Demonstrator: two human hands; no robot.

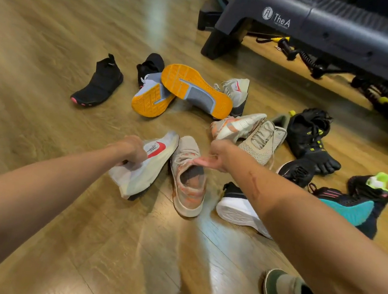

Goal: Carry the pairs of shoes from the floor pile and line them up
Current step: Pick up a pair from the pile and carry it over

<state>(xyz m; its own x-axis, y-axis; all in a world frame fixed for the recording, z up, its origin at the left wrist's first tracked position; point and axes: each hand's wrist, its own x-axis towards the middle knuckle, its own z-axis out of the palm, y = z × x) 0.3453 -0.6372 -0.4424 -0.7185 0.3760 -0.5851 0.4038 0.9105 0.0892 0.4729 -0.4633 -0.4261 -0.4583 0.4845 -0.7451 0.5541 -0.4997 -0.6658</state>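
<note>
Beige-orange shoe (189,183): long axis toward the person; right hand (216,156) pinching its tongue. Left hand (132,149) grasps white shoe (145,167).

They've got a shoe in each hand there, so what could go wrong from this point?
The left hand grips a white shoe with a red mark, while the right hand pinches the tongue of a beige-and-orange shoe. These look mismatched, so a wrong pair might get lined up. The tongue pinch seems weak, and the shoe could drop. Its likely mate lies tangled in the pile.
</note>
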